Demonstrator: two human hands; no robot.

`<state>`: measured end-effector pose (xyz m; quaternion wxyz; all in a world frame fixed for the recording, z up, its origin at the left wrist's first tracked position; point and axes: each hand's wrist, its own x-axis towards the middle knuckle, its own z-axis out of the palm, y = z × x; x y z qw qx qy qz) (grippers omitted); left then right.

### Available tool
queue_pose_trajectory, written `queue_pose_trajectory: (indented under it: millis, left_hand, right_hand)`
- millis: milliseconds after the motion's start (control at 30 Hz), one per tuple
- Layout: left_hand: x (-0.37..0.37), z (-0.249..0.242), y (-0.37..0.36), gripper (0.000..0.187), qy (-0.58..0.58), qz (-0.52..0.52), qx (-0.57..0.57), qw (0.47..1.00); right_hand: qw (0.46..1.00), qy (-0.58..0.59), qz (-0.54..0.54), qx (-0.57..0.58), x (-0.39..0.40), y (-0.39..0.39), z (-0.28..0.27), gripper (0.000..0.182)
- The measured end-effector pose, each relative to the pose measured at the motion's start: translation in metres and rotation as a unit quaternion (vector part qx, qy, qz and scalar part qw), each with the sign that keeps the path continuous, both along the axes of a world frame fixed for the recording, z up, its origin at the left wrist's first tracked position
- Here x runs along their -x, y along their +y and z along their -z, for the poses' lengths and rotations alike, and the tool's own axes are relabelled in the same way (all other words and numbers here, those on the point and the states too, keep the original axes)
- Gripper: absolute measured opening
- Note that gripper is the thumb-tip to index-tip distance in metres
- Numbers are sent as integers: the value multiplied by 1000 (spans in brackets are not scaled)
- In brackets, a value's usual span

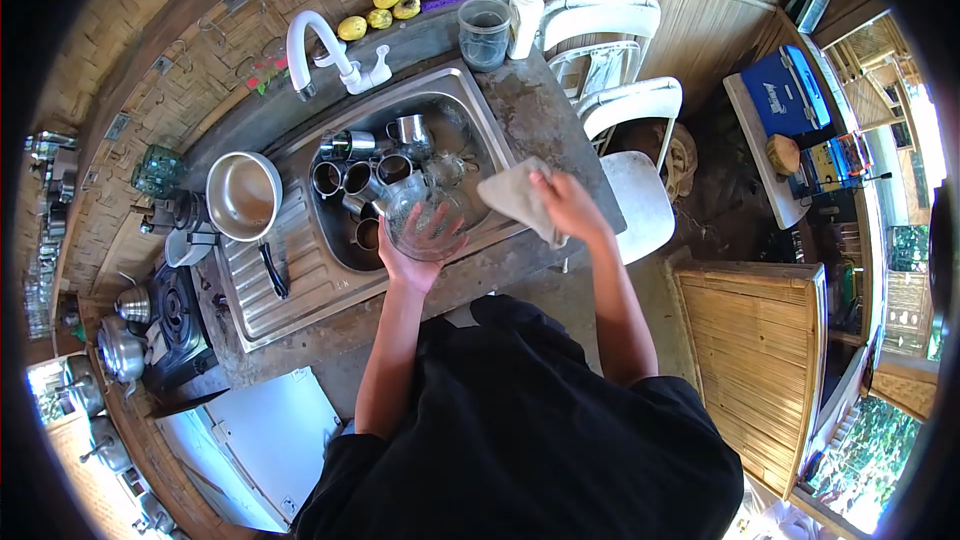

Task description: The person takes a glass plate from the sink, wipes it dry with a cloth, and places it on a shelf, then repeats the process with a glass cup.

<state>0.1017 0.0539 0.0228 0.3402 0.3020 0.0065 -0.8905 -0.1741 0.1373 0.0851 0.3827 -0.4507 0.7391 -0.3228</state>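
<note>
My left hand (408, 268) holds a clear glass bowl (440, 242) over the front edge of the sink, its fingers spread behind the see-through glass. To the right, my right hand (572, 208) grips a folded light grey cloth (515, 198), which hangs over the sink's right front rim, apart from the bowl. Inside the steel sink (490, 135) lie several metal mugs (410, 130), some tilted or on their sides. Another clear glass piece (447, 169) sits among them; its exact shape is hard to make out.
On the drainboard (255, 290) are a metal pot (243, 197) and a black-handled utensil (272, 272). A white faucet (345, 65) rises behind the sink. A pump bottle (525, 15) and a plastic container (484, 35) stand at the back right. White chairs (635, 195) adjoin the counter's right side.
</note>
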Motion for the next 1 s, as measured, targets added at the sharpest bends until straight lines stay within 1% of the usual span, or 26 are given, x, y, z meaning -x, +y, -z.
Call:
queue_pose_trajectory:
  millis: [67, 167, 200, 300, 367, 400, 467, 500, 567, 600, 633, 667, 700, 767, 833, 867, 900, 933, 967, 1000]
  left_hand:
    - [-2, -1, 1, 72, 27, 4, 2, 1000]
    - [2, -2, 4, 75, 53, 17, 18, 998]
    - [5, -3, 5, 76, 54, 20, 21, 998]
    - [15, -5, 8, 79, 56, 29, 17, 998]
    - [20, -4, 8, 81, 61, 41, 0, 997]
    - [22, -1, 8, 81, 57, 47, 9, 997]
    - [25, 4, 8, 81, 50, 60, 27, 997]
    - [26, 2, 10, 80, 36, 51, 49, 997]
    - [28, -5, 13, 80, 7, 32, 94, 995]
    - [17, 28, 6, 80, 280, 69, 122, 950]
    - [19, 14, 10, 81, 182, 48, 111, 976]
    - [22, -1, 15, 82, 82, 26, 98, 991]
    - [24, -12, 18, 83, -19, 5, 85, 996]
    - [16, -3, 18, 85, -1, 26, 114, 993]
    - [13, -8, 19, 87, 17, 50, 129, 990]
    - [12, -10, 20, 88, 70, 98, 149, 981]
    - [9, -9, 21, 88, 100, 105, 135, 980]
    - [5, -9, 22, 88, 131, 112, 122, 977]
    - [2, -9, 23, 89, 161, 118, 109, 974]
    - [1, -11, 25, 87, 143, 110, 100, 978]
  right_hand:
    - [988, -86, 79, 97, 10, 1, -6, 49]
    - [976, -142, 150, 71, 25, 1, -3, 48]
    - [969, -164, 145, 112, 21, 2, -7, 48]
    - [987, -79, 122, 74, -3, 3, -19, 46]
    - [978, -101, 110, 146, -47, 4, -29, 41]
    - [993, -43, 54, 99, -65, 6, -36, 38]
    - [992, 24, -27, 120, -98, 11, -33, 37]
    - [980, 32, -53, 189, -113, 12, -20, 37]
    - [958, 96, -69, 261, -133, 15, 11, 35]
    - [944, 126, -77, 296, -138, 16, 18, 35]
    - [970, 80, -94, 211, -138, 17, 4, 35]
    - [985, 35, -110, 125, -134, 19, -13, 36]
    - [991, -10, -125, 38, -131, 20, -26, 36]
    - [990, -47, -121, 51, -125, 21, -31, 38]
    - [985, -92, -122, 78, -121, 18, -31, 40]
    - [980, -119, -125, 97, -120, 16, -30, 41]
    - [974, -145, -128, 116, -118, 13, -29, 42]
    - [972, -133, -127, 146, -117, 8, -22, 42]
    - [978, -118, -122, 123, -114, 5, -19, 41]
    - [983, -103, -117, 101, -112, 2, -24, 41]
